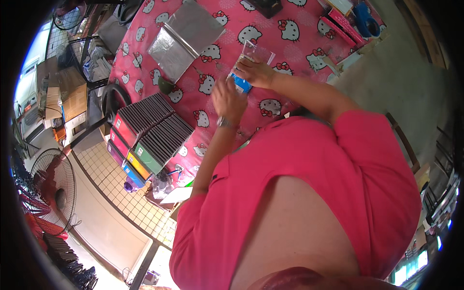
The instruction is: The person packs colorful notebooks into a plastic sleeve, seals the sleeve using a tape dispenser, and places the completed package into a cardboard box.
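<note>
Pink shirt (309,193); clear sleeve (254,54) tilted upper-right.

A table under a pink cartoon-cat cloth (290,43) filled the middle; a standing fan (55,186) stood on the pale floor (108,227) (daylight glared through a window (29,67)).

A clear plastic packet (254,52) lies far on the counter (290,53), with a small blue package (241,83) just near it. Further left lies a stack of silvery foil bags (186,36). At the near left edge stand 2 rows of dark flat packs in red, green, yellow and blue boxes (145,140).
</note>
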Tool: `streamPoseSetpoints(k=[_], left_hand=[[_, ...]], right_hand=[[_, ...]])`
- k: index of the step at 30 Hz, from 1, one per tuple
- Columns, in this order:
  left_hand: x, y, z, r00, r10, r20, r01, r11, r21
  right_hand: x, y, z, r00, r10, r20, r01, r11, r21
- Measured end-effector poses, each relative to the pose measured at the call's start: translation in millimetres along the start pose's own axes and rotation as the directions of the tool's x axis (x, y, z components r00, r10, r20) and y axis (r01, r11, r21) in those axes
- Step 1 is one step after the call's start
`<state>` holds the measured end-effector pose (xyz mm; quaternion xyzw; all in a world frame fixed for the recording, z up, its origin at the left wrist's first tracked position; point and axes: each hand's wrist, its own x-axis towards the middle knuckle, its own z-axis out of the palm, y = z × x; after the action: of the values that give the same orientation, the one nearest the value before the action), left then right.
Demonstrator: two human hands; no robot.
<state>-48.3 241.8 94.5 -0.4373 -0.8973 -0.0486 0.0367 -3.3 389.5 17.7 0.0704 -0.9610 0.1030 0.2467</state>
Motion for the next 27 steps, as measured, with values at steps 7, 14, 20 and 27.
streamPoseSetpoints(k=[7,14,20,27], left_hand=[[6.7,-7.3,59.1,0.986,-0.131,0.100,0.139,0.987,-0.086],[23.8,3.7,51.5,0.969,-0.148,0.197,0.164,0.984,-0.070],[26.5,4.1,52.5,0.968,-0.129,0.213,0.146,0.987,-0.067],[16.9,18.6,57.5,0.975,-0.159,0.154,0.137,0.980,0.144]], right_hand=[[-7.7,5.2,-41.2,0.978,0.172,0.120,-0.183,0.979,0.085],[-53.1,-22.2,-31.3,0.972,-0.020,0.235,-0.011,0.991,0.132],[-19.1,-28.1,-27.9,0.916,0.003,0.400,-0.045,0.994,0.096],[57.6,151.7,-68.2,0.662,0.749,0.044,-0.643,0.536,0.546]])
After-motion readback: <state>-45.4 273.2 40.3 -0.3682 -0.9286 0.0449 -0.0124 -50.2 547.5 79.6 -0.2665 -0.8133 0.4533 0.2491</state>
